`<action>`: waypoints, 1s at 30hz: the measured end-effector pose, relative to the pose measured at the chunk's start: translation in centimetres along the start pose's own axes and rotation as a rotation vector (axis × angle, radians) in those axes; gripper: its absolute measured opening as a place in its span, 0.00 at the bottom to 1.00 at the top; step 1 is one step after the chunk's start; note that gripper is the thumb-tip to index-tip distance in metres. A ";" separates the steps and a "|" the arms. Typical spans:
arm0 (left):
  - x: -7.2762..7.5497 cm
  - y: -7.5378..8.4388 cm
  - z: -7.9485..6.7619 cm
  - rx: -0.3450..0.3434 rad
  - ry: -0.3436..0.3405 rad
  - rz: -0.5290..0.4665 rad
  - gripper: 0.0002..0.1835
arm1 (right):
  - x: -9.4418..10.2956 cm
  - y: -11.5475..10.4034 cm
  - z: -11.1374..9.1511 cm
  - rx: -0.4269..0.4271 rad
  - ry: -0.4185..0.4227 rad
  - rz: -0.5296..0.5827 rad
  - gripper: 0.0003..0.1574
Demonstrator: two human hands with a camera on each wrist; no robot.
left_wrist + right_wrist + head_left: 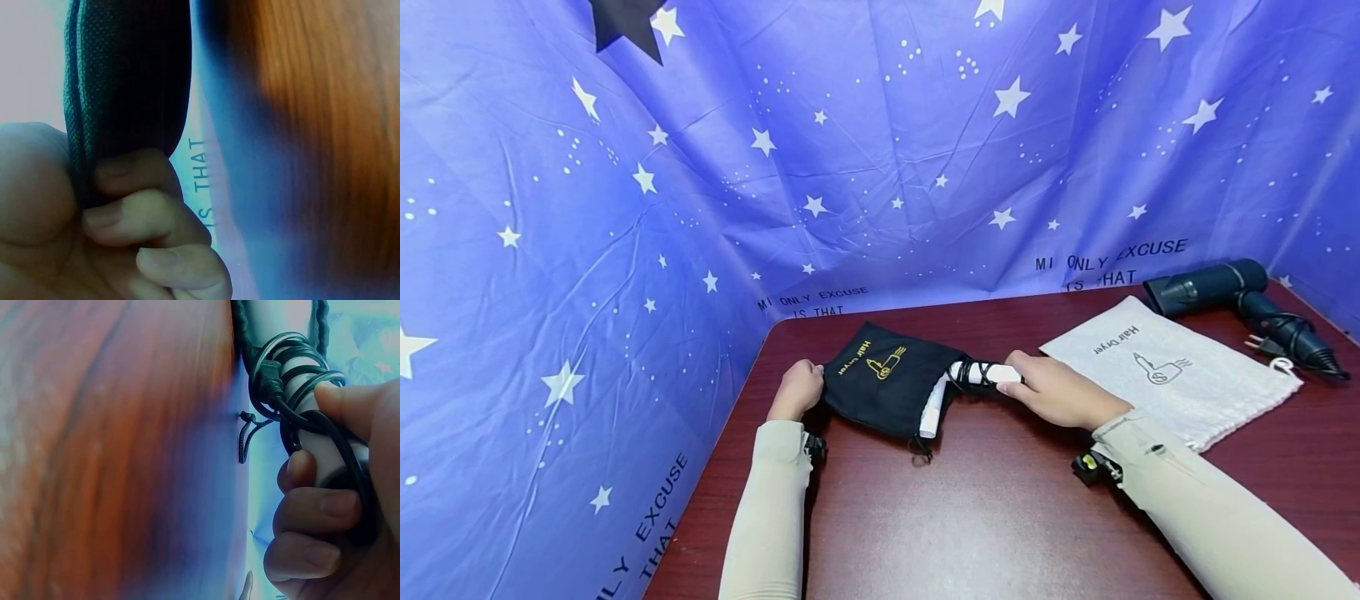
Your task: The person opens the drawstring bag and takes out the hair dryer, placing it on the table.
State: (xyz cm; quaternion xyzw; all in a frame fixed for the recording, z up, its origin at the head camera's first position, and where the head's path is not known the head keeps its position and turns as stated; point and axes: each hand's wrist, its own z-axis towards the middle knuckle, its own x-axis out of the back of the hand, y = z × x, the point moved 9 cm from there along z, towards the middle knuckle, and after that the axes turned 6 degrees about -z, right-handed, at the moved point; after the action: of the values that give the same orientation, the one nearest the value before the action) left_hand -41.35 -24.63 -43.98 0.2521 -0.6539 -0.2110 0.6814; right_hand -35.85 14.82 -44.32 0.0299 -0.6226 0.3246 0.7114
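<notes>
A black drawstring bag [880, 392] printed "Hair Dryer" is held above the table, its mouth facing right. Out of that mouth come the white body edge and handle of a hair dryer [1006, 372]; the rest of it is hidden inside. My left hand [800, 389] pinches the bag's closed left end, thumb against curled fingers in the left wrist view. My right hand [1060, 390] grips the dryer's handle, whose black cord [299, 419] is wound round it. A drawstring loop [921, 452] dangles from the bag's lower corner.
On the right a white "Hair Dryer" drawstring bag [1157, 392] lies flat on the dark red table [955, 517]. Behind it lies a dark hair dryer [1210, 286] with its cord and plug. Blue star-printed curtains [880, 167] stand along the table's back and left edges.
</notes>
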 end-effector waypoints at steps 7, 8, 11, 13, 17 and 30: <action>0.2 0.2 -0.2 -0.006 0.014 0.010 0.18 | 0.2 0.0 -0.1 0.003 0.001 0.005 0.12; 0.2 0.1 -0.2 -0.003 0.012 0.009 0.18 | 0.2 0.0 -0.1 0.005 0.001 0.007 0.12; 0.2 0.1 -0.1 0.002 0.007 0.006 0.18 | 0.2 0.1 -0.1 0.003 0.002 0.010 0.12; 0.2 0.1 -0.1 0.003 0.005 0.006 0.18 | 0.2 0.1 -0.1 0.003 0.002 0.009 0.12; 0.3 0.0 -0.1 0.006 0.003 -0.002 0.18 | 0.2 0.3 -0.1 0.001 0.000 0.007 0.11; 0.1 -0.9 0.2 0.044 -0.020 -0.026 0.18 | 0.2 0.5 -0.1 -0.001 -0.014 0.000 0.10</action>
State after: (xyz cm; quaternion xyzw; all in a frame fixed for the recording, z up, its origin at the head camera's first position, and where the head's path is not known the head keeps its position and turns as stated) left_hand -41.55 -25.45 -44.46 0.2736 -0.6617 -0.2080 0.6664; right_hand -36.00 15.34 -44.34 0.0320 -0.6278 0.3241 0.7069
